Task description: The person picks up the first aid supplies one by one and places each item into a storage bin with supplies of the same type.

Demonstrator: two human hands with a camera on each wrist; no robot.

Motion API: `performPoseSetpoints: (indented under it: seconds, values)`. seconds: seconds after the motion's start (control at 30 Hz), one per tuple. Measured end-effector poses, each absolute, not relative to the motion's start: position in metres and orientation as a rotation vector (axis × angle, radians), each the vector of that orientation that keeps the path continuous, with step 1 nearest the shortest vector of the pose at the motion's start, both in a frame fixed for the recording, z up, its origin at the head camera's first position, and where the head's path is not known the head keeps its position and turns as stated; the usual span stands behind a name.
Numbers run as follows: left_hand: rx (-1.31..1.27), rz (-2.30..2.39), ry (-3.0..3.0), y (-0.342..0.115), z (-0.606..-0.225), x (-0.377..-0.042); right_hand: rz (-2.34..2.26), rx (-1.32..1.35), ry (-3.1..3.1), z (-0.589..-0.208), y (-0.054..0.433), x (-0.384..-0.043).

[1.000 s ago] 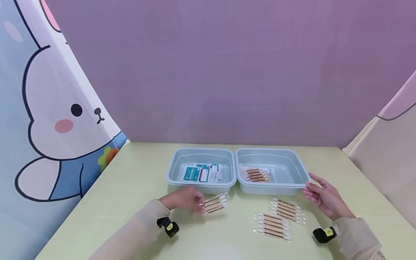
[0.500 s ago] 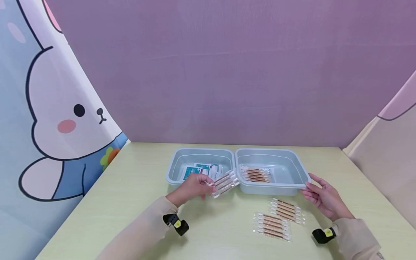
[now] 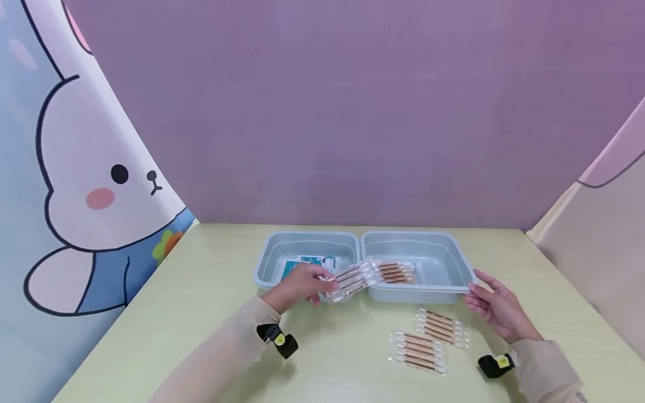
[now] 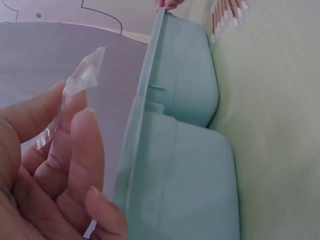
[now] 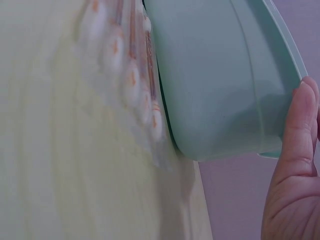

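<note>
My left hand (image 3: pixel 301 285) pinches a clear pack of brown-stemmed cotton swabs (image 3: pixel 353 280) between thumb and fingers. It is over the front rims where the two bins meet. In the left wrist view only the edge of its clear wrapper (image 4: pixel 82 80) shows. With thumb and fingers, my right hand (image 3: pixel 504 310) grips the front right corner of the right pale blue bin (image 3: pixel 415 289); the right wrist view shows the thumb (image 5: pixel 300 120) against its rim. Inside that bin lies another swab pack (image 3: pixel 395 273), partly covered by the held one.
Beside it stands the left bin (image 3: pixel 309 242), with teal and white packets (image 3: pixel 330 263) inside, partly hidden by my left hand. Two more swab packs, one nearer (image 3: pixel 418 351) and one farther (image 3: pixel 438 326), lie on the table before the right bin. A purple backdrop (image 3: pixel 353 112) rises behind.
My left hand has raised the swab pack off the table in front of the left bin and moved it rightward toward the right bin. The right hand stays on the bin's corner.
</note>
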State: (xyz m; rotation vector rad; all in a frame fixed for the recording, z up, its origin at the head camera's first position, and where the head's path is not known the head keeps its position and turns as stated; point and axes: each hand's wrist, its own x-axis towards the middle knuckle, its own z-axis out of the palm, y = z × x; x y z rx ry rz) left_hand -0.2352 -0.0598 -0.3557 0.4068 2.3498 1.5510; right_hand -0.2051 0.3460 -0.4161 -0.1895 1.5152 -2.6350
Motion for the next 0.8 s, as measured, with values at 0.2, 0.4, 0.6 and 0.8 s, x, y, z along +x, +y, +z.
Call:
performPoseSetpoints:
  seconds: [0.2,0.4,0.6,0.8]
  values:
    - [0.383,1.623,2.294,-0.048,-0.355,-0.239,-2.628,-0.166,1.537,-0.417,0.345,-0.204]
    - [0.368,1.686,2.274,-0.036,-0.351,-0.246,-2.630,-0.160,1.533,-0.415,0.346,-0.204]
    - [0.264,1.750,2.254,-0.018,-0.345,-0.253,-2.630,-0.166,1.525,-0.415,0.346,-0.205]
    - [0.220,1.778,2.264,-0.001,-0.344,-0.261,-2.622,-0.178,1.536,-0.415,0.345,-0.206]
